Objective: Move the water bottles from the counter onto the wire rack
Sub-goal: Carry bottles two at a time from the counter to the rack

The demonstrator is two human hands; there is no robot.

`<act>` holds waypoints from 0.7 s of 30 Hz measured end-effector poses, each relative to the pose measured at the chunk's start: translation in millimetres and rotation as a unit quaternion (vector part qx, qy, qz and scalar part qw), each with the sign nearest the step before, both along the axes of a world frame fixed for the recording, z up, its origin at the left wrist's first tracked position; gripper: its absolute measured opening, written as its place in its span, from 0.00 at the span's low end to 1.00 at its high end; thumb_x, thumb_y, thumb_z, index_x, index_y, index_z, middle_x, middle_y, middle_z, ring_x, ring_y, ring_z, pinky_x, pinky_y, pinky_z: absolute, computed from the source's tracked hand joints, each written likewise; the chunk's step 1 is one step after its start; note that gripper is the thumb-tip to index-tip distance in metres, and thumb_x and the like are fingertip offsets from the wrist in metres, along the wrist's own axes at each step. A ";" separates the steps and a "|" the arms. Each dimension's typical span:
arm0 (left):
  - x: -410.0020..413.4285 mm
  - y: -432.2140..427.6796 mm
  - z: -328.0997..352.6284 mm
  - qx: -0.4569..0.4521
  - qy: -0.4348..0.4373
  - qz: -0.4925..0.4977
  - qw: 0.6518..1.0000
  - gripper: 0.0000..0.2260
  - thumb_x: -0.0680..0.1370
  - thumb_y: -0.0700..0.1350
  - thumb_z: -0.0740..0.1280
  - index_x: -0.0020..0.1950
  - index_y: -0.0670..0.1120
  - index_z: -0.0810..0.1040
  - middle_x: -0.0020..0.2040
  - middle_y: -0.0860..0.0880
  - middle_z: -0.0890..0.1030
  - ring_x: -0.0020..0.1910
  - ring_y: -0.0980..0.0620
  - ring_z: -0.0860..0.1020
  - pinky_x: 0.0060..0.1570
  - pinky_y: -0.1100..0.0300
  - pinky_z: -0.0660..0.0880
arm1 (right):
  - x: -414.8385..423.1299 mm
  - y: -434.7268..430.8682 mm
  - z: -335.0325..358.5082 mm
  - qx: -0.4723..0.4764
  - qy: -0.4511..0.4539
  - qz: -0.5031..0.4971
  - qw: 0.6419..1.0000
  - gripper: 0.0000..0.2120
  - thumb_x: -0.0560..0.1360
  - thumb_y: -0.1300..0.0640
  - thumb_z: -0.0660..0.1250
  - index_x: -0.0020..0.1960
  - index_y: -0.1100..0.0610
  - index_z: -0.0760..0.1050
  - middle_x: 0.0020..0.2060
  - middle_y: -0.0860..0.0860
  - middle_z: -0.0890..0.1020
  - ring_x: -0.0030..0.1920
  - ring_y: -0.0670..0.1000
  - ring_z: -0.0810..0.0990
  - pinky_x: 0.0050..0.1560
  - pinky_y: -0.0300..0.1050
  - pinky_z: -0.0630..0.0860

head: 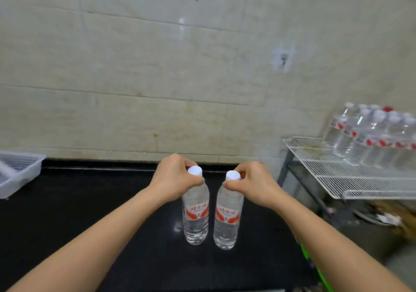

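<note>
Two clear water bottles with white caps and red labels stand upright side by side on the black counter [90,201]. My left hand [173,177] grips the neck of the left bottle [195,215] just under its cap. My right hand [254,181] pinches the neck of the right bottle [227,219] the same way. The white wire rack [337,174] stands to the right of the counter, a little higher than its surface, with several bottles [373,136] grouped at its far right end.
A translucent plastic basket [20,170] sits at the counter's far left against the tiled wall [157,78]. Below the rack lies floor clutter [382,219]. Something green [315,267] shows at the counter's right edge under my right forearm.
</note>
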State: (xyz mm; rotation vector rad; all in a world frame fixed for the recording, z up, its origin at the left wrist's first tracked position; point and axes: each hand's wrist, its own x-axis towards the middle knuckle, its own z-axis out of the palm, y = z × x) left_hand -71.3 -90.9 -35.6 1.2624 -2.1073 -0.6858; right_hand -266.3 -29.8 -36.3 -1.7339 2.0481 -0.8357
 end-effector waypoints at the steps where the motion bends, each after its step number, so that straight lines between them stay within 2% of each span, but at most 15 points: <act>1: -22.6 3.2 4.6 -0.003 0.007 -0.020 1.000 0.06 0.67 0.47 0.73 0.32 0.46 0.80 0.26 0.51 0.74 0.28 0.54 0.68 0.28 0.62 0.64 | -20.2 10.5 5.3 -0.008 -0.009 -0.023 1.000 0.14 0.66 0.50 0.74 0.40 0.61 0.80 0.31 0.51 0.78 0.32 0.49 0.75 0.32 0.45 0.71; 3: -65.9 9.5 14.4 -0.008 0.025 -0.055 0.998 0.08 0.67 0.46 0.73 0.31 0.44 0.80 0.26 0.49 0.73 0.27 0.53 0.66 0.27 0.61 0.63 | -57.4 29.9 17.1 -0.029 -0.022 -0.061 0.997 0.15 0.66 0.51 0.74 0.37 0.64 0.78 0.27 0.49 0.72 0.28 0.46 0.68 0.30 0.42 0.63; 7: -146.0 19.7 37.4 -0.024 0.070 -0.117 0.990 0.11 0.65 0.44 0.73 0.27 0.41 0.74 0.26 0.52 0.64 0.29 0.55 0.57 0.26 0.62 0.58 | -126.2 59.4 42.7 -0.072 -0.025 -0.117 0.990 0.11 0.66 0.53 0.75 0.36 0.61 0.80 0.26 0.47 0.74 0.27 0.44 0.69 0.29 0.42 0.64; 9: -184.3 22.0 50.5 -0.036 0.088 -0.142 0.985 0.10 0.64 0.43 0.73 0.28 0.42 0.74 0.26 0.51 0.64 0.30 0.56 0.57 0.27 0.61 0.58 | -159.5 69.2 55.8 -0.097 -0.019 -0.138 0.986 0.11 0.67 0.54 0.75 0.37 0.62 0.80 0.26 0.48 0.73 0.27 0.44 0.67 0.29 0.42 0.63; 12: -242.6 23.5 71.7 -0.053 0.111 -0.176 0.977 0.07 0.63 0.44 0.74 0.34 0.40 0.81 0.26 0.51 0.69 0.30 0.57 0.59 0.27 0.61 0.61 | -211.0 81.0 76.4 -0.122 0.012 -0.161 0.979 0.16 0.69 0.52 0.74 0.38 0.66 0.79 0.26 0.50 0.71 0.26 0.45 0.65 0.28 0.41 0.60; 13: -261.6 24.0 78.1 -0.058 0.117 -0.188 0.973 0.07 0.63 0.44 0.74 0.34 0.41 0.81 0.26 0.53 0.70 0.30 0.60 0.60 0.25 0.63 0.60 | -228.7 84.8 82.8 -0.130 0.017 -0.168 0.977 0.16 0.69 0.52 0.74 0.37 0.66 0.78 0.26 0.50 0.71 0.26 0.44 0.65 0.27 0.40 0.60; 14: -280.6 23.7 83.1 -0.062 0.121 -0.199 0.971 0.07 0.63 0.44 0.74 0.34 0.41 0.81 0.25 0.52 0.70 0.27 0.56 0.59 0.23 0.64 0.59 | -246.5 88.0 88.7 -0.138 0.022 -0.175 0.974 0.16 0.70 0.52 0.74 0.35 0.65 0.77 0.26 0.50 0.70 0.25 0.44 0.64 0.27 0.40 0.60; 15: -299.3 22.7 86.6 -0.064 0.127 -0.212 0.967 0.07 0.63 0.44 0.75 0.33 0.41 0.81 0.25 0.51 0.70 0.25 0.57 0.62 0.23 0.64 0.58 | -264.7 90.5 93.9 -0.147 0.026 -0.184 0.971 0.15 0.70 0.52 0.74 0.33 0.63 0.76 0.25 0.49 0.70 0.25 0.44 0.64 0.27 0.39 0.59; 19: -374.8 13.8 95.3 -0.046 0.165 -0.254 0.952 0.08 0.64 0.45 0.75 0.36 0.41 0.83 0.27 0.50 0.73 0.28 0.56 0.65 0.31 0.60 0.61 | -338.0 93.9 112.5 -0.167 0.035 -0.203 0.964 0.17 0.69 0.52 0.74 0.28 0.56 0.71 0.24 0.47 0.66 0.23 0.42 0.62 0.25 0.37 0.56; 21: -414.3 11.8 99.1 -0.038 0.171 -0.268 0.947 0.06 0.64 0.45 0.75 0.36 0.43 0.84 0.27 0.51 0.74 0.27 0.57 0.66 0.31 0.60 0.63 | -374.3 94.8 116.4 -0.162 0.051 -0.214 0.962 0.18 0.69 0.52 0.73 0.29 0.60 0.70 0.25 0.49 0.66 0.25 0.43 0.61 0.25 0.38 0.56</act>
